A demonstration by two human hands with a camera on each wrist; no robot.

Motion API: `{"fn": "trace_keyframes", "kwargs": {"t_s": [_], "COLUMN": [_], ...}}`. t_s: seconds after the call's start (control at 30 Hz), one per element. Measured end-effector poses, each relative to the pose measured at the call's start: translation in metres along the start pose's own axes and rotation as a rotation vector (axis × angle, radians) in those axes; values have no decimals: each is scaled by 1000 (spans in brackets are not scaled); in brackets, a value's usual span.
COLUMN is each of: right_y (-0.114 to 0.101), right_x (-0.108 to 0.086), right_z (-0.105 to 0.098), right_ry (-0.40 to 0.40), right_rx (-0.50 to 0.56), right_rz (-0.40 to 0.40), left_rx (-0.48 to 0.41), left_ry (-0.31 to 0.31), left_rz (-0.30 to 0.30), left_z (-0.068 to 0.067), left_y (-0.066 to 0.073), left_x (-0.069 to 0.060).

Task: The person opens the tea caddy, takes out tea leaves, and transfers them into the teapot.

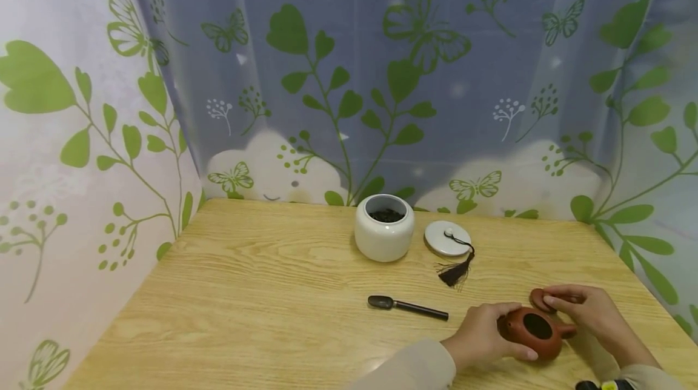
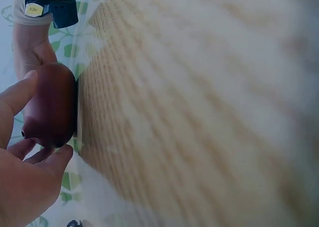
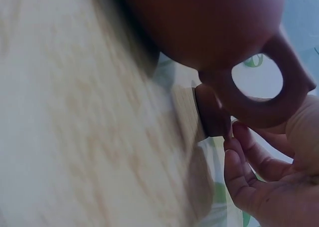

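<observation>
A reddish-brown clay teapot stands uncovered at the front right of the table, its round opening dark inside. My left hand holds it round the body on the spout side, thumb and fingers on opposite sides, as the left wrist view also shows. Just behind the pot, my right hand pinches the small teapot lid by its knob. In the right wrist view the lid appears beyond the teapot's looped handle, low over the wood; whether it touches the table I cannot tell.
A white jar holding dark leaves stands at the back middle. Right of it lies a white jar lid with a black tassel. A dark scoop lies left of my left hand. Patterned curtains border the wooden table.
</observation>
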State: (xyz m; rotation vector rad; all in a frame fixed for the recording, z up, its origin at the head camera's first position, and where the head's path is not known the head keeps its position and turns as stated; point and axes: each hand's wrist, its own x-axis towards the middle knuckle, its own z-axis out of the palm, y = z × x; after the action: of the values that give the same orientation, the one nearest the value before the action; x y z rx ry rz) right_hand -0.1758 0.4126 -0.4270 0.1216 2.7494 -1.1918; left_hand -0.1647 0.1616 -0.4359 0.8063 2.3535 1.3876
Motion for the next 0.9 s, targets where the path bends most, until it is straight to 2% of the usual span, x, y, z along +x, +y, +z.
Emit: {"fn": "trace_keyframes", "kwargs": {"t_s": [0.43,0.67,0.9], "right_y": [-2,-1,-8], "right_x": [-1,-6,-16], "right_z": [2,2,-6], "right_ry": [48,89,75], "right_rx": [-47,-102,-80], "right_rz": [-1,-39,-46], "left_rx": [54,68,65], "left_ry": [44,60,68], "left_rz": [14,23,41], "left_z": [1,2,1], "left_y": [1,0,0], "left_x": [0,1,1]}}
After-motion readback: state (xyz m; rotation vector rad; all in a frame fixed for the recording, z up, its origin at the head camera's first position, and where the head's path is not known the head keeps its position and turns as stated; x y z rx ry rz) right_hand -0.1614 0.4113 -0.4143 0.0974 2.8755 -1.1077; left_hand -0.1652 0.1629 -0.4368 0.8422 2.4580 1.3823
